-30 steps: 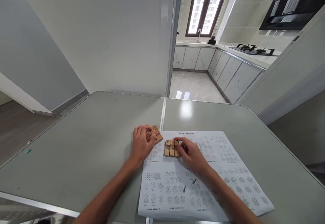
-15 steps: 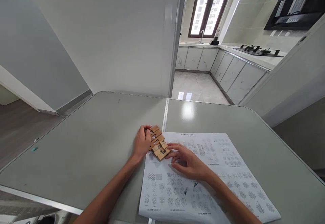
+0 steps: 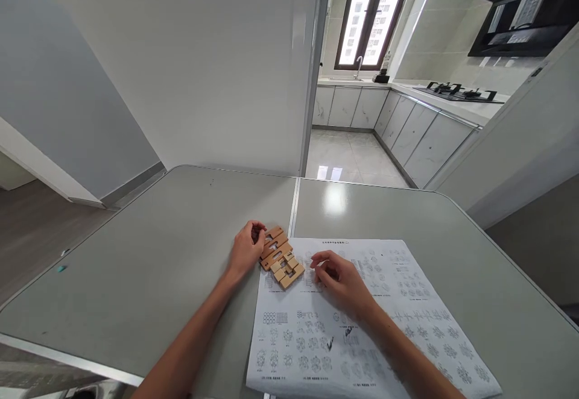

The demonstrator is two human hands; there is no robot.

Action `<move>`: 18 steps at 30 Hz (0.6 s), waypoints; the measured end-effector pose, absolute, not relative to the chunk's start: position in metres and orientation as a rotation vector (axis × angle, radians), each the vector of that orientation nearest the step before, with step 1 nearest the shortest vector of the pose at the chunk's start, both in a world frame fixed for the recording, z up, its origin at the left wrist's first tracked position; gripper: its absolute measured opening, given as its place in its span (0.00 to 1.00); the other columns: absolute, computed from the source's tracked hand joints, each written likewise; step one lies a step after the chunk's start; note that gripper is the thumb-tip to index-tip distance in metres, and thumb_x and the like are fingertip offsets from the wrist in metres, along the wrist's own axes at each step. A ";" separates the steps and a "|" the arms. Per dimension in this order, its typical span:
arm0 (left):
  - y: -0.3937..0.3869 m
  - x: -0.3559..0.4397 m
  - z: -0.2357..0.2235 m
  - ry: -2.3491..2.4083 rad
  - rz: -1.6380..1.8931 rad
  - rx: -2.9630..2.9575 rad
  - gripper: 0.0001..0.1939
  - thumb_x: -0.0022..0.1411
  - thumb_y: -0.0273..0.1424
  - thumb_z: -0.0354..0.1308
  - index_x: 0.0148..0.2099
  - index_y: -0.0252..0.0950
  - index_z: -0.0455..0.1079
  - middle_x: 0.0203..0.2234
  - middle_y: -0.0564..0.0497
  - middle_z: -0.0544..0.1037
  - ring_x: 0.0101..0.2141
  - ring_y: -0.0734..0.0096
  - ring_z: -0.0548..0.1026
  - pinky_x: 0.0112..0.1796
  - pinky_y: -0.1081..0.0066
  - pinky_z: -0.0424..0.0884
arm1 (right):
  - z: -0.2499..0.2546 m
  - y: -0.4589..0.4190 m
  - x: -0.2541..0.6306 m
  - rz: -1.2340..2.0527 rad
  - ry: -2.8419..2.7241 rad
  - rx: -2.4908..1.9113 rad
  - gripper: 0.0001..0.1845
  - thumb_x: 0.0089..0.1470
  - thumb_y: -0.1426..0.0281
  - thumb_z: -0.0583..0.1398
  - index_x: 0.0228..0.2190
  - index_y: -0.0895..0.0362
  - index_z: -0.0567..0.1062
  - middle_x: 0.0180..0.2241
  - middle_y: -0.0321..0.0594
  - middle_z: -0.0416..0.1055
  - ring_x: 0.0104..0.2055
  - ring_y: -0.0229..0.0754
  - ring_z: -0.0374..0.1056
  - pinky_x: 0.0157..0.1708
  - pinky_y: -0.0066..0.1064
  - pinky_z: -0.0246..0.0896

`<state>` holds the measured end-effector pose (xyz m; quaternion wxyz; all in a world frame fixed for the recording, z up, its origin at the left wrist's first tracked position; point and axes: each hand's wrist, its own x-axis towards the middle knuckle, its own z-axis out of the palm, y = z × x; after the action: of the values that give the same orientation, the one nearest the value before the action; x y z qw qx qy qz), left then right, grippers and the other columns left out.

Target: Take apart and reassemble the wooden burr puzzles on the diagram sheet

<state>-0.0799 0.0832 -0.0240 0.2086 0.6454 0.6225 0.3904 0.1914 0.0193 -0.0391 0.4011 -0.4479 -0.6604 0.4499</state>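
Several notched wooden puzzle pieces lie side by side at the top left corner of a printed sheet (image 3: 289,326). The darker brown pieces (image 3: 274,246) are at the far side, some with slots through them and small dark numbers. Nearer me sits a group of lighter wooden pieces (image 3: 289,272) fitted around a small gap. My left hand (image 3: 245,249) is at the left edge of the brown pieces, fingers loosely curled with a gap to the thumb, holding nothing visible. My right hand (image 3: 341,278) hovers over the sheet right of the pieces, fingers bent and apart, empty.
The sheet, covered in rows of small line drawings, lies on a grey-green table (image 3: 181,224) with a metal seam (image 3: 295,206). A small teal object (image 3: 62,268) is by the left edge. Beyond the table are a white wall and a kitchen with a stove (image 3: 459,91).
My right hand has come off the light pieces and moved right. My left hand has drawn back slightly left, its fingers off the top of the brown pieces.
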 end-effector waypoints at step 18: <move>0.083 -0.081 -0.032 1.896 0.902 2.140 0.10 0.71 0.38 0.52 0.46 0.38 0.69 0.40 0.45 0.79 0.42 0.56 0.77 0.49 0.55 0.71 | -0.037 0.026 0.196 1.147 -1.661 -1.139 0.09 0.63 0.66 0.56 0.40 0.54 0.76 0.32 0.39 0.79 0.28 0.41 0.73 0.29 0.32 0.65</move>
<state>-0.0812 0.0827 -0.0320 0.0718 0.7120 0.6309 0.2999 0.1960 0.0259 -0.0369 0.4002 -0.4504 -0.6567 0.4535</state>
